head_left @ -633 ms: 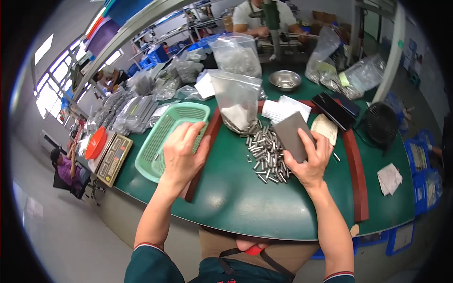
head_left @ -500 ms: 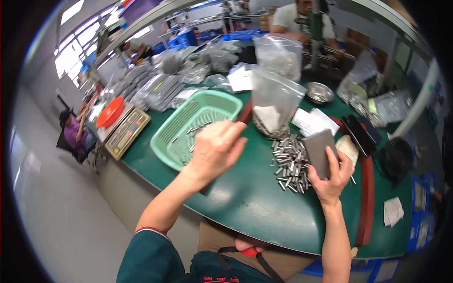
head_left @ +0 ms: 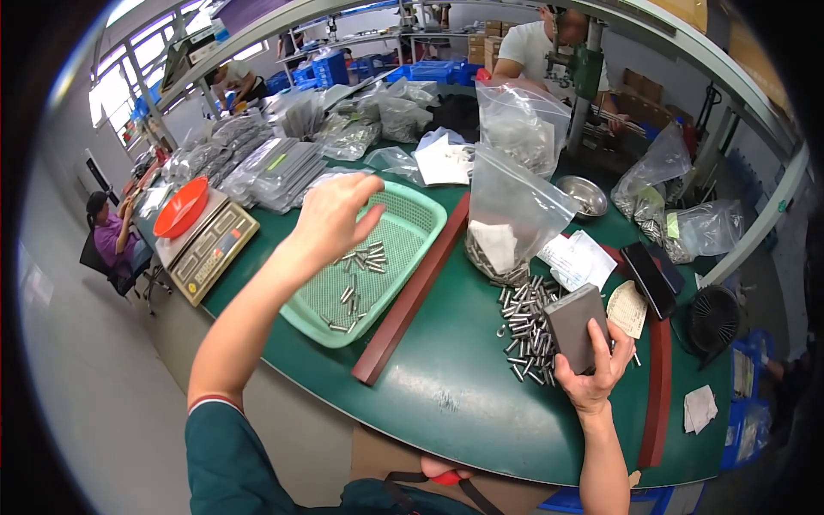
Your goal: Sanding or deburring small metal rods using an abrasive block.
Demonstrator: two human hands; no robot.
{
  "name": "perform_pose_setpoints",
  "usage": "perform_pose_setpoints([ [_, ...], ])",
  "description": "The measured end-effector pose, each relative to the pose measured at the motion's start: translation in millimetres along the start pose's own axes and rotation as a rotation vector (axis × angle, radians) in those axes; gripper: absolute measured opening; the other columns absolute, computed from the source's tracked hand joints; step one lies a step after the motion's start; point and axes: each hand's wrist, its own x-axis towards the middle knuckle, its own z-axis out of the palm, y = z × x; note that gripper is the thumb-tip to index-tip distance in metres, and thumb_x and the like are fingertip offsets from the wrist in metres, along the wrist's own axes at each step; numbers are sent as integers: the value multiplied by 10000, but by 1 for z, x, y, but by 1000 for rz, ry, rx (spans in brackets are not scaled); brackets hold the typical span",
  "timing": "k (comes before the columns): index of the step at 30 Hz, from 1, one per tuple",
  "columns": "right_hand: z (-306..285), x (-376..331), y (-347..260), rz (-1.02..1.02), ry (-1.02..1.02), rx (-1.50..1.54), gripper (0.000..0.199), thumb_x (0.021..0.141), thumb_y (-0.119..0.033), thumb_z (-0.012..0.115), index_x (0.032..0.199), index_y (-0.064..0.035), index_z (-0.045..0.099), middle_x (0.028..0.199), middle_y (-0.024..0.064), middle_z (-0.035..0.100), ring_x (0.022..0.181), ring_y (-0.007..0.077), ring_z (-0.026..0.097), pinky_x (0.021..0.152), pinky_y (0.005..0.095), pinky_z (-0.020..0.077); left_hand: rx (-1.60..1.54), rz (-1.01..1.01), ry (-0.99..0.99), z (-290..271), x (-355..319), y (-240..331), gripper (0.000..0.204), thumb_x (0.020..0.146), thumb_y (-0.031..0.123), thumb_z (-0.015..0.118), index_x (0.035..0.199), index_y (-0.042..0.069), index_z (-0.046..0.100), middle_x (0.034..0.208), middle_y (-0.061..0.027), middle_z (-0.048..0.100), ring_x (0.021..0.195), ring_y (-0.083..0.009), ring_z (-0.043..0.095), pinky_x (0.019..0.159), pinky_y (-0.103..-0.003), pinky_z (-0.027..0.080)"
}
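My left hand [head_left: 333, 216] hovers over the light green mesh basket [head_left: 421, 225], fingers spread, nothing visibly in it. Several small metal pins [head_left: 359, 270] lie on the basket's floor below it. My right hand [head_left: 592, 369] holds a dark grey rectangular block [head_left: 577, 326] upright at the near edge of a loose pile of metal pins [head_left: 525, 322] on the green table [head_left: 446, 395]. A clear plastic bag [head_left: 513, 215] with pins in its bottom stands just behind that pile.
A dark red wooden bar [head_left: 414, 292] lies between basket and pile; another [head_left: 657, 386] runs along the right. A scale with an orange bowl [head_left: 190, 225] sits left. Several filled bags, papers, a steel bowl [head_left: 584, 194], a black fan [head_left: 712, 319]. Other people work behind and at left.
My left hand has moved from the table by the red bar up and over the green basket and opened. Pins now lie in the basket. My right hand still holds the block.
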Motion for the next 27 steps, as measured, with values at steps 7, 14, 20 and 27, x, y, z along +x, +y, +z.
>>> perform_pose_setpoints([
  [7,8,-4,7,-20,24,-47,585,646,-452,724,1078,-70,627,1057,182,532,827,308,508,748,423,375,160,32,-287,138,124,-121,143,704,42,612,841,48,654,873,-171,659,888,-354,631,760,-462,507],
  [14,-4,-5,9,-30,-111,-17,611,631,-535,738,1054,-116,602,1088,185,527,825,285,483,712,402,355,80,-186,-225,273,185,-186,176,804,108,550,939,52,648,986,-222,645,970,-374,615,795,-474,497],
  [20,2,1,20,-26,109,92,485,744,-445,697,1104,-120,678,1142,175,576,861,234,559,749,369,425,-369,-571,-466,343,215,-230,488,723,-27,518,1211,-8,535,867,-189,648,912,-313,637,746,-403,516],
  [27,11,-15,20,90,47,187,607,748,-430,660,1247,-102,556,1191,216,508,877,286,533,824,458,413,40,-255,-402,384,212,-248,385,775,35,517,1153,-25,563,919,-215,644,935,-352,622,781,-421,496],
])
